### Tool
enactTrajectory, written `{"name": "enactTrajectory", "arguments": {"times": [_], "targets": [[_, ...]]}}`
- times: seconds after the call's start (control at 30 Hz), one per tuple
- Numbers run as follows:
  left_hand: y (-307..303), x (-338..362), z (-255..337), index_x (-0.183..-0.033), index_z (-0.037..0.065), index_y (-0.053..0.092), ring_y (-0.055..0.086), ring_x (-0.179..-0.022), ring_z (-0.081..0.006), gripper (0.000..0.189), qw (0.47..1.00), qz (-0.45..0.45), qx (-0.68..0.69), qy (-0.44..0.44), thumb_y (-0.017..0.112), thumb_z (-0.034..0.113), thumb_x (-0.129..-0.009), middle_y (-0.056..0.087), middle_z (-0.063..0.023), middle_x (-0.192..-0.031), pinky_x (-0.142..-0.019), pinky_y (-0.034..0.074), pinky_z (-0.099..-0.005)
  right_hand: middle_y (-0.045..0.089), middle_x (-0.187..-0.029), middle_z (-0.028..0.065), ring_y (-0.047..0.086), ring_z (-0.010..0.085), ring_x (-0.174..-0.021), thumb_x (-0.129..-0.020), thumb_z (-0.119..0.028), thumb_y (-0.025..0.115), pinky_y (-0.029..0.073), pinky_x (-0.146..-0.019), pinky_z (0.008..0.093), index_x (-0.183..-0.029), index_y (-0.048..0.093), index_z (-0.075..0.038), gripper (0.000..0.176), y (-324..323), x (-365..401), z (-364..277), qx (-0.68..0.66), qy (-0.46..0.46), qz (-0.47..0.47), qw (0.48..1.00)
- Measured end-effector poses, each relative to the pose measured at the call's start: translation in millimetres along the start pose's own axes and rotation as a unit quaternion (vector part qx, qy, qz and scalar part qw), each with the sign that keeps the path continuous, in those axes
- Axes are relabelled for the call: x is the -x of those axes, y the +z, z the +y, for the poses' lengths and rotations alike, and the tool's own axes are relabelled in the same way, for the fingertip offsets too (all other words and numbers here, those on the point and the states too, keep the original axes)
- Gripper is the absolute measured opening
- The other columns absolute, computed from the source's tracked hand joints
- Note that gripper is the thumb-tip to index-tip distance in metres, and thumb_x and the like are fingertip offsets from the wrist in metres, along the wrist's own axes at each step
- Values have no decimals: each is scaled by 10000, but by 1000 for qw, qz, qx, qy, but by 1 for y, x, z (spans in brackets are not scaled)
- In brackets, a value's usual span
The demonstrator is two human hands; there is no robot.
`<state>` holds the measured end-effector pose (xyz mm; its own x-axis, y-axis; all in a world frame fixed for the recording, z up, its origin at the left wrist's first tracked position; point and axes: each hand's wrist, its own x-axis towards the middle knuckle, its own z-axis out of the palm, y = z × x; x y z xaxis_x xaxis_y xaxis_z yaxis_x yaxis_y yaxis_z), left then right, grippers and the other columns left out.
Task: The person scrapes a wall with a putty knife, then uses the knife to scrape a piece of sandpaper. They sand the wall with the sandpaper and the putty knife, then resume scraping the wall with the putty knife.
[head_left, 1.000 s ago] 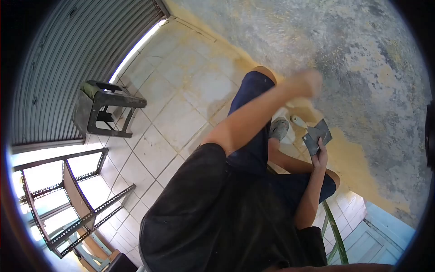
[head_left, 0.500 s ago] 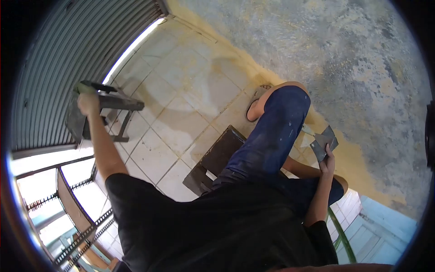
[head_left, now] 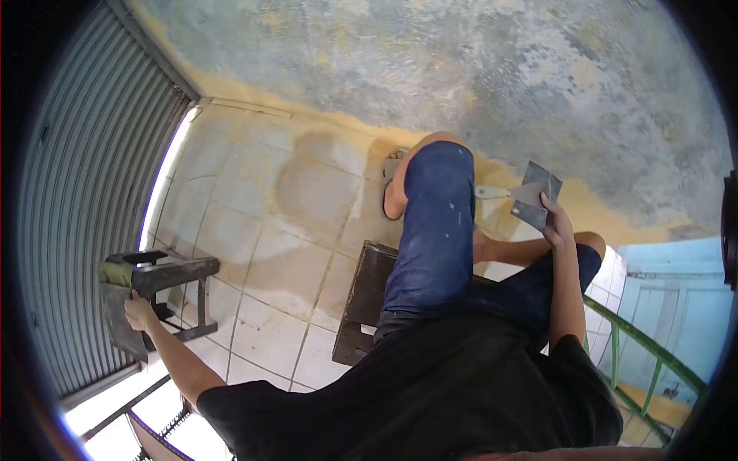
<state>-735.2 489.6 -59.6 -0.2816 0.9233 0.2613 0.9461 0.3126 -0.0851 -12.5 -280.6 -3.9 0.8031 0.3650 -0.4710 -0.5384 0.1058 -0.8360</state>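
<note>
Head view: my left hand (head_left: 138,311) closes on the dark stool (head_left: 181,270) out on the tiled floor (head_left: 307,200) - my right hand (head_left: 555,224) clamps grey blades (head_left: 538,196) near the wall (head_left: 461,69).

1. No text, label, brand, number or sign can be read anywhere.
2. Grey sheets (head_left: 538,196) held in right hand (head_left: 555,224), far right: faces plain.
3. Stool (head_left: 173,273) gripped by left hand (head_left: 138,311), near left: no legible mark.
</note>
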Motion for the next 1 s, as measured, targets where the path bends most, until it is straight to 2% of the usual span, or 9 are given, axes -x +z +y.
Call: {"name": "enactTrajectory", "arguments": {"times": [0.27,0.4,0.57,0.63,0.67,0.73,0.83,0.9,1.0], "targets": [[-2,-16,-22,-1196,181,740,698,-1063,-396,509,998,11,57,6,436,551,-1024,735,-146,-1155,-824,557,-542,695,-1149,98,699,214,-1041,-958,-172,720,572,-952,367,-1259,602,1,367,23,12,-6,-21,-23,-44,999],[-22,-16,-9,-935,21,804,757,-874,-347,513,986,130,52,-94,505,428,-1022,776,-149,-940,-732,614,-443,712,-1096,91,712,194,-987,-947,-162,736,590,-906,360,-1210,644,-6,320,27,17,-11,-15,-18,-56,998],[-185,67,59,-1308,26,668,651,-1107,-323,331,909,224,330,-118,601,196,-1033,607,-181,-1386,-917,585,-442,725,-1078,95,724,188,-943,-923,-147,763,606,-861,356,-1171,669,3,305,40,29,-18,-1,-52,-35,998],[-209,62,82,-985,46,677,457,-743,-226,206,850,398,343,-19,608,233,-1037,545,-99,-943,-687,484,-375,724,-1088,102,728,191,-931,-917,-138,767,608,-839,348,-1182,665,15,322,44,38,-25,25,-66,-21,997],[-221,64,93,-662,67,686,263,-379,-128,437,755,557,338,76,615,270,-1042,483,-17,-499,-457,382,-308,724,-1088,102,728,191,-931,-917,-138,767,608,-839,348,-1182,665,15,322,43,40,-28,23,-66,-21,997],[-270,105,130,-846,6,809,364,-339,-102,331,731,605,291,126,660,248,-1016,695,-51,-632,-386,375,-302,725,-1090,109,726,192,-939,-913,-123,767,601,-839,341,-1190,663,20,329,43,42,-31,19,-68,-27,997],[-215,114,135,-1061,24,782,755,-925,-270,229,770,489,317,259,679,212,-979,763,-172,-1040,-720,620,-330,726,-1078,110,722,191,-950,-912,-113,763,594,-847,337,-1182,664,27,320,54,53,-36,8,-81,-7,997],[-277,239,223,-1167,22,740,743,-990,-241,206,514,308,636,485,674,90,-983,754,-118,-1126,-740,609,-278,727,-1066,105,718,189,-951,-911,-106,761,586,-840,331,-1170,664,32,309,59,60,-39,-6,-98,-11,995],[-296,379,268,-1117,-7,734,724,-1048,-300,217,684,139,357,621,605,-5,-941,754,-126,-1107,-972,565,-395,726,-1056,101,710,179,-925,-914,-90,751,569,-816,314,-1149,663,32,279,45,66,-41,-14,-124,29,992]]}}
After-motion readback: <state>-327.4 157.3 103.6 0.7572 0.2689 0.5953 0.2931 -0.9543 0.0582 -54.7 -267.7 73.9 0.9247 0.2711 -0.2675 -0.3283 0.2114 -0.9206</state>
